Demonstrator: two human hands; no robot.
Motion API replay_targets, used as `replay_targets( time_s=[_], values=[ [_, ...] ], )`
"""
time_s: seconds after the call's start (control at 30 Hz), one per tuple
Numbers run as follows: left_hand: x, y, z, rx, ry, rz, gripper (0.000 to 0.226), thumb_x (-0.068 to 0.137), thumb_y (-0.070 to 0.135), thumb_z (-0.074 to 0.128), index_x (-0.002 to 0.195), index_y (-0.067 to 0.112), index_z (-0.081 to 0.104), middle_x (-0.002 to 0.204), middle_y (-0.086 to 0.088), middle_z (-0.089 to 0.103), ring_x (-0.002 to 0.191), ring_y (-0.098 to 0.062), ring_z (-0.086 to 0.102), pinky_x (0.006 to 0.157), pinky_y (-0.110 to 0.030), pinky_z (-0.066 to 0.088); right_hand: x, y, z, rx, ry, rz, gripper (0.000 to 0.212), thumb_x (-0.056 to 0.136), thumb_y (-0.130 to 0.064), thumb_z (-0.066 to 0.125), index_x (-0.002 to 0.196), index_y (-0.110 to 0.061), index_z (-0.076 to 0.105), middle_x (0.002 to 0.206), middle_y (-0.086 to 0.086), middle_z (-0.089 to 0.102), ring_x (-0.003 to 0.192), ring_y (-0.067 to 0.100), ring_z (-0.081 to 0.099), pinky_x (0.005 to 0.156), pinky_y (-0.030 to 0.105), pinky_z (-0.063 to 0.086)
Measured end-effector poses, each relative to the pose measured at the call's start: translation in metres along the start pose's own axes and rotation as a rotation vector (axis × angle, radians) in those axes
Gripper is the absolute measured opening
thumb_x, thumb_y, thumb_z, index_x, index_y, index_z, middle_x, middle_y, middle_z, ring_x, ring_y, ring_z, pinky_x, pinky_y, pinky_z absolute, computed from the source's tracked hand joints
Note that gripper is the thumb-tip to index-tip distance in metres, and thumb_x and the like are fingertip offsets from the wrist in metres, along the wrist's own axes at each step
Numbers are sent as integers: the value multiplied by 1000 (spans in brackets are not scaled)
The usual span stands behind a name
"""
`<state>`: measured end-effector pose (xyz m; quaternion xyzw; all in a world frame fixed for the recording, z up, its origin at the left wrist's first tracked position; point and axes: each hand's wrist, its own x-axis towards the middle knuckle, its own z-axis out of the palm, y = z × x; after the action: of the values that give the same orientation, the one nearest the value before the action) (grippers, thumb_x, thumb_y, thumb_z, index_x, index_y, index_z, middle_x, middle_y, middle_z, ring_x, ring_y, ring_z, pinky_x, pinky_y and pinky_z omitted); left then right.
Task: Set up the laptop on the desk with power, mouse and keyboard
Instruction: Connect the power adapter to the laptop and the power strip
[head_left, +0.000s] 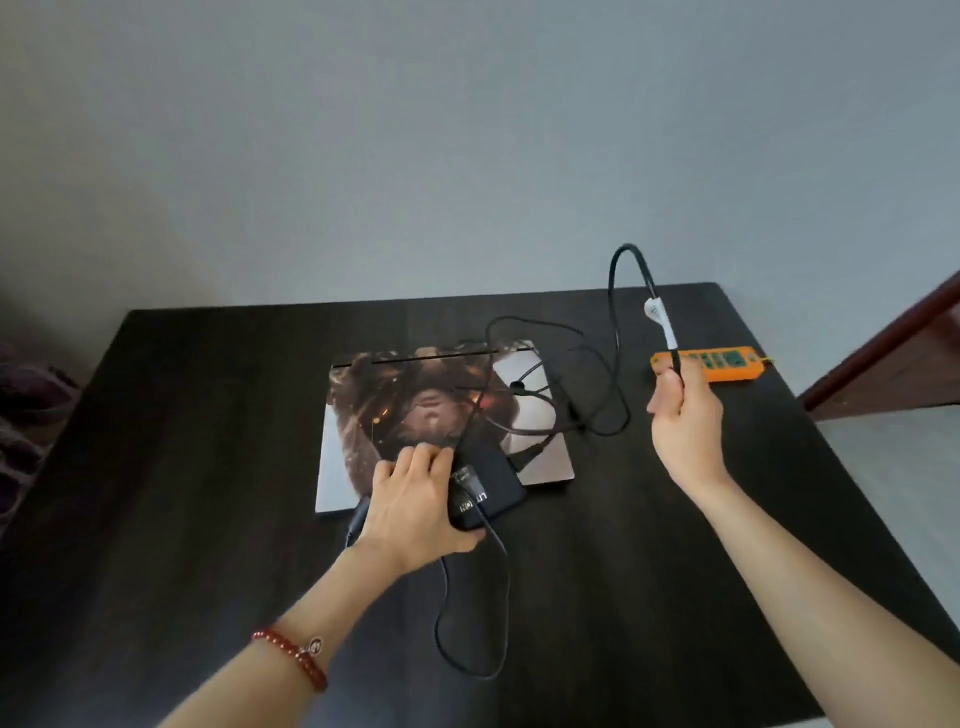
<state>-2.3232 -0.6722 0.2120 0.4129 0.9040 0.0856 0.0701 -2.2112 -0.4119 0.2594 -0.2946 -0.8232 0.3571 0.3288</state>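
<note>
Closed silver laptop with picture-covered lid, mid dark wooden desk.
Left hand grips black power brick on lid; right hand pinches black cable near orange power strip.

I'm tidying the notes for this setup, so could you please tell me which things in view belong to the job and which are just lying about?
Part of the job:
- closed laptop
- black power adapter, gripped by the left hand
- power cable, held up by the right hand
- orange power strip
- desk

Just lying about:
- purple fabric at the far left edge
</note>
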Motion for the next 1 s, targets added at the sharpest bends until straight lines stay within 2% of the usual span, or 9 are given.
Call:
replay_targets(
  time_s=[0.07, 0.13, 0.23, 0.3, 0.47, 0.57, 0.63, 0.83, 1.0],
  values=[
    [51, 28, -23, -8, 82, -13, 97, 56, 71, 60, 133, 16, 38, 126, -3, 44, 117, -25, 39, 94, -42, 31, 40, 6, -27, 28, 57, -35, 17, 97, -12, 33, 95, -16, 49, 66, -5, 47, 61, 2, 49, 58, 5, 39],
    [107, 56, -43, -23, 148, -21, 92, 58, 68, 63, 130, 16, 40, 125, -4, 45, 117, -26, 40, 95, -42, 32, 83, 16, -50, 40, 110, -43, 17, 96, -11, 32, 94, -19, 48, 68, -2, 49, 64, 7, 49, 59, 6, 38],
    [198, 102, -66, 57, 200, -19, 86, 59, 65, 63, 125, 15, 43, 122, -6, 47, 114, -27, 42, 91, -42, 33, 150, 43, -81, 19, 132, -29, 19, 95, -8, 34, 94, -15, 51, 74, 6, 54, 70, 20, 52, 59, 23, 38],
    [256, 130, -70, 125, 232, -25, 83, 59, 64, 64, 123, 15, 43, 121, -6, 47, 112, -27, 42, 89, -41, 33, 194, 69, -99, 18, 117, -20, 19, 93, -6, 34, 95, -12, 53, 77, 9, 56, 73, 24, 53, 60, 26, 35],
    [376, 187, -57, 247, 310, 11, 78, 63, 57, 65, 125, 15, 40, 121, -4, 48, 109, -26, 44, 84, -39, 32, 277, 147, -129, -38, 29, 9, 16, 96, -12, 34, 93, -17, 49, 82, 8, 59, 74, 15, 52, 60, 11, 36],
    [414, 205, -27, 305, 276, 41, 76, 66, 51, 64, 127, 15, 38, 123, -4, 47, 110, -25, 44, 86, -40, 32, 292, 194, -133, -67, -25, 74, 16, 97, -13, 35, 92, -14, 50, 86, 6, 61, 78, 18, 55, 63, 19, 38],
    [428, 211, -1, 321, 233, 37, 74, 67, 49, 64, 127, 14, 38, 123, -4, 47, 111, -25, 43, 87, -40, 32, 293, 223, -129, -68, -76, 135, 16, 97, -13, 35, 90, -14, 49, 89, 6, 62, 82, 20, 56, 71, 27, 39],
    [469, 218, 64, 301, 91, -65, 80, 67, 52, 69, 128, 13, 34, 127, -6, 44, 113, -27, 42, 91, -42, 35, 294, 294, -101, 47, -189, 309, 18, 97, -12, 34, 90, -12, 51, 83, 1, 63, 85, 16, 58, 83, 28, 40],
    [496, 207, 100, 295, -46, 4, 86, 66, 54, 70, 132, 14, 32, 131, -7, 42, 118, -28, 39, 95, -42, 33, 304, 316, -78, 157, -166, 392, 18, 97, -14, 37, 88, -16, 53, 79, 2, 65, 85, 18, 60, 86, 33, 44]
  ],
)
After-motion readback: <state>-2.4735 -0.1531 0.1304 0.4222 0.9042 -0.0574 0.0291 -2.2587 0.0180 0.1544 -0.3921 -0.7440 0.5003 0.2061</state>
